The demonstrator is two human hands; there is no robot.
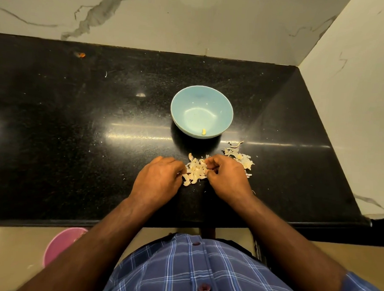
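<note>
A small heap of garlic cloves (195,172) lies on the black counter (77,129) between my two hands. My left hand (157,181) rests at the heap's left side, fingers curled towards it; what they hold is hidden. My right hand (226,176) is at the heap's right side, its curled fingertips pinching at a clove. Behind the heap stands a light blue bowl (201,101) with one peeled clove (203,132) inside near its front wall.
A pile of papery garlic skins (241,157) lies right of my right hand. The marble walls (192,20) meet at the back right corner. A pink bucket (61,243) stands on the floor below the counter's front edge.
</note>
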